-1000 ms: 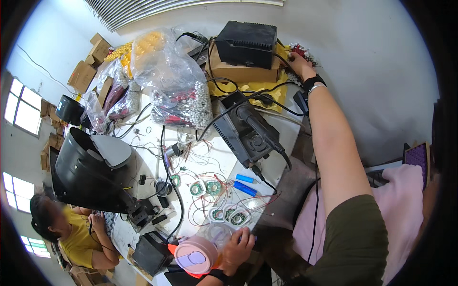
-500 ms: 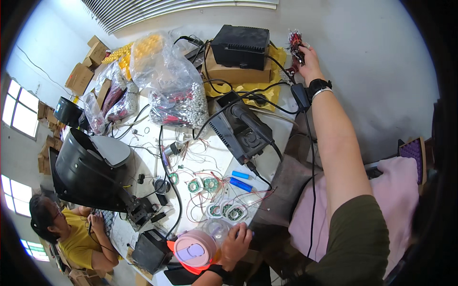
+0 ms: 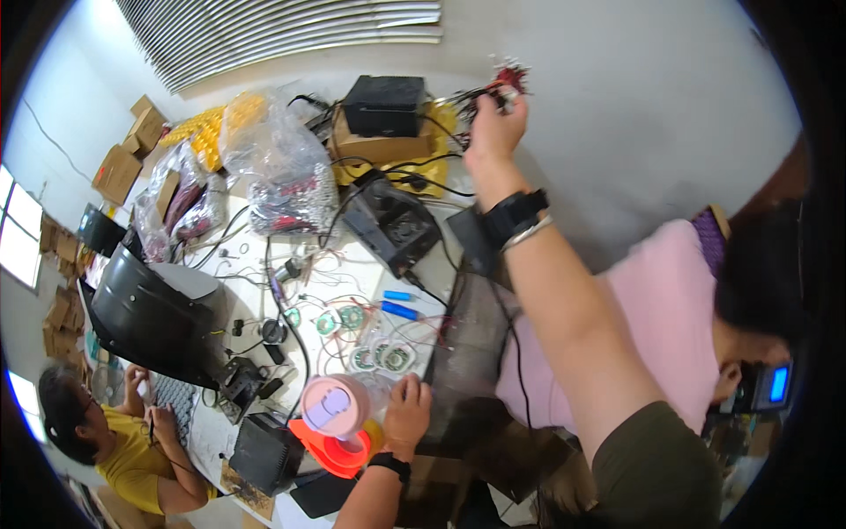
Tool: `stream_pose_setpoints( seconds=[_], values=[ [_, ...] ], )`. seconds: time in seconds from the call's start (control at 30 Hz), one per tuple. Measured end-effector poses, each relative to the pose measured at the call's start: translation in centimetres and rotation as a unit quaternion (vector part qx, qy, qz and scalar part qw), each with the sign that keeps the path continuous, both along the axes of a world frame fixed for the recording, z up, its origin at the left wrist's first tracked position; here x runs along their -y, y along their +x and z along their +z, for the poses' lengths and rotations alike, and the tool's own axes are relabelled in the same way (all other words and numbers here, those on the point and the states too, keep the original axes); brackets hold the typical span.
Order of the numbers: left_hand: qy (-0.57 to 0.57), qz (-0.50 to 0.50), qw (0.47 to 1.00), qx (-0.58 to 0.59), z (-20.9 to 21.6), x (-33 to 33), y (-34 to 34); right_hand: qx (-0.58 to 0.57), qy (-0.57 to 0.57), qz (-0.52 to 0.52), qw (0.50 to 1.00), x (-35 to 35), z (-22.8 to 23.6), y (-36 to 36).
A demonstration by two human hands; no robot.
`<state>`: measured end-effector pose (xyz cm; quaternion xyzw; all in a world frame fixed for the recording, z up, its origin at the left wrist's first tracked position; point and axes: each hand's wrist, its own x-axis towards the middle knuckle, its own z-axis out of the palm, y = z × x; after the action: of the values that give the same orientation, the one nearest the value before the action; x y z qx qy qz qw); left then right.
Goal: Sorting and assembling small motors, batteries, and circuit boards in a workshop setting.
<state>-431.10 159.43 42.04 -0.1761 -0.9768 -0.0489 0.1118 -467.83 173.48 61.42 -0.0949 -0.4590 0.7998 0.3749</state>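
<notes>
High at the back right, beside the wall, my right hand is closed round a bundle of red and black wires with pale ends. My left hand is at the table's near edge with its fingers curled, right of a clear plastic container; what is under the fingers is hidden. Left of it stands a pink-lidded cup with an orange-red part below it. Behind the left hand lie white rings with green circuit boards and thin loose wires. Two blue cylinders lie farther back.
A black device with a dial and a black box stand behind, with cables running across. Clear bags of wires lie at the back. A black curved housing stands left. People sit at left, in yellow, and right, in pink.
The view has swung to the right, bringing the person in pink further into sight. My right hand, still holding the wire bundle, has risen clear of the cables. My left hand stays beside the cup.
</notes>
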Motion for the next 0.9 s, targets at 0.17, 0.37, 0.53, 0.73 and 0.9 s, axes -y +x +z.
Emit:
stream_pose_setpoints(
  seconds=[0.17,0.37,0.53,0.73,0.9],
  values=[
    [0.004,0.018,1.000,-0.001,0.0,0.0,0.4,-0.059,-0.018,0.038,0.997,1.1,2.6,14.5],
    [0.268,0.051,0.959,0.080,2.7,-2.8,2.8,-0.040,0.134,0.037,0.990,0.0,4.9,36.2],
    [0.460,0.047,0.858,0.226,8.7,-6.6,12.4,0.030,0.139,0.077,0.987,0.4,6.3,53.7],
    [0.698,-0.201,0.587,0.358,15.3,-3.3,27.4,0.022,0.273,-0.032,0.961,3.1,6.9,70.4],
    [0.808,-0.159,0.373,0.429,23.2,-0.4,35.6,0.029,0.252,0.047,0.966,4.9,8.8,79.8]
  ],
)
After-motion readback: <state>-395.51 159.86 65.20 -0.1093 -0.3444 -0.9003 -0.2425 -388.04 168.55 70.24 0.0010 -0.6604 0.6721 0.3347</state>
